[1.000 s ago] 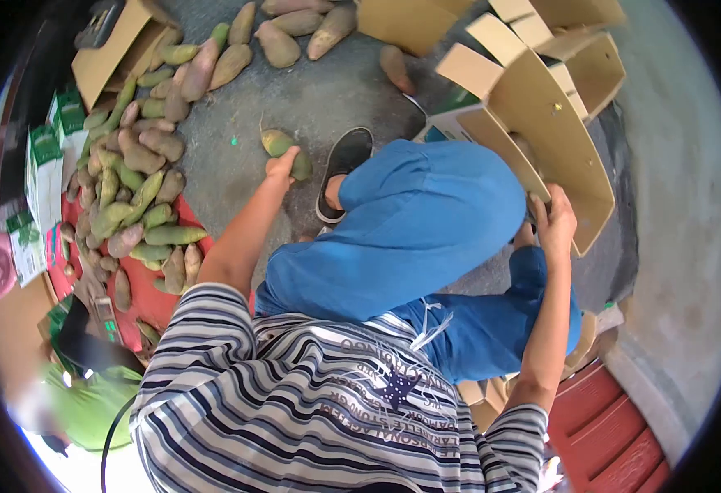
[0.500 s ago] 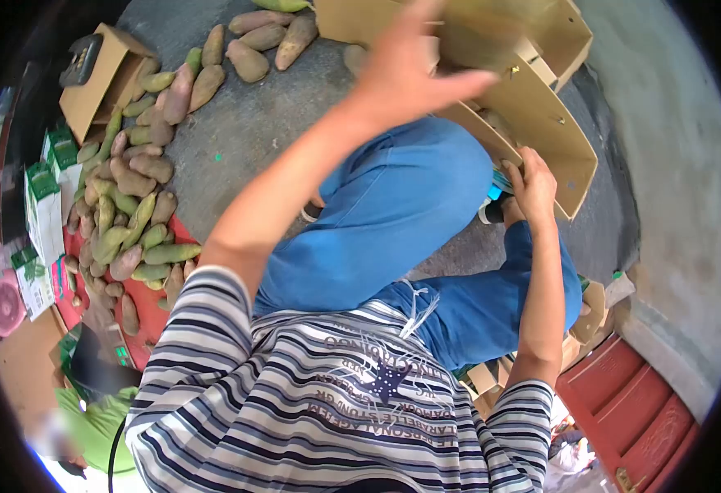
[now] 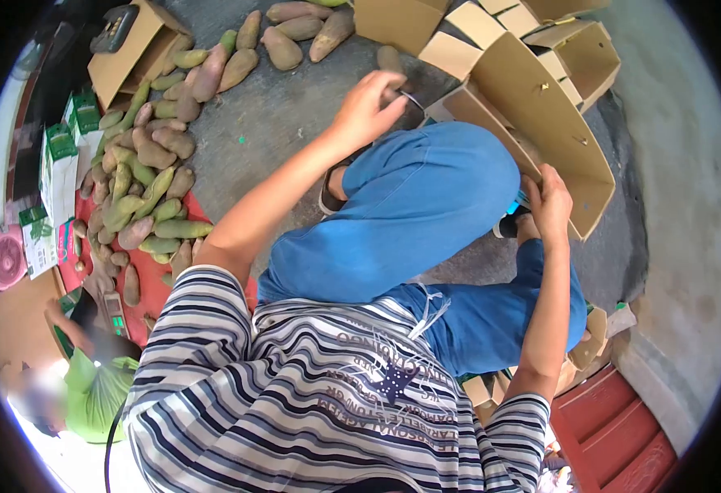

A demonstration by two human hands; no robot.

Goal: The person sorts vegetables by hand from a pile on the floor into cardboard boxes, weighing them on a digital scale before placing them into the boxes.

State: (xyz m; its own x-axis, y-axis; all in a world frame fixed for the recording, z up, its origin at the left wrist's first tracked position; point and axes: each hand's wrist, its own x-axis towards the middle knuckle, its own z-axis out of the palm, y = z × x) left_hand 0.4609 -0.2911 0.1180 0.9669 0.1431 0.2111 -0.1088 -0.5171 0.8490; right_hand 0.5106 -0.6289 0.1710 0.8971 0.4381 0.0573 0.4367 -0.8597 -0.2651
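Observation:
My left hand [image 3: 368, 111] is above the floor beside my raised knee, its thumb and fingers closed. A thin dark curved thing [image 3: 412, 100] shows at its fingertips; its kind cannot be made out. My right hand [image 3: 549, 207] is closed on the near edge of an open cardboard box [image 3: 541, 103], which lies tilted beyond my knee with its flaps spread. Just left of that hand, a small bright blue thing [image 3: 520, 202] is mostly hidden behind my leg.
Many sweet potatoes [image 3: 159, 156] lie in a heap at left, partly on a red sheet [image 3: 148, 296]. More cardboard boxes [image 3: 401, 20] stand at the top. Green-and-white cartons [image 3: 59, 160], a pink basin [image 3: 5, 256] and a person in green [image 3: 97, 394] are at left. A red door [image 3: 615, 419] is lower right.
My left hand has drawn back from the box flaps, and its spread fingers have closed. My right hand stays at the box edge. The person in green has shifted, an arm now showing.

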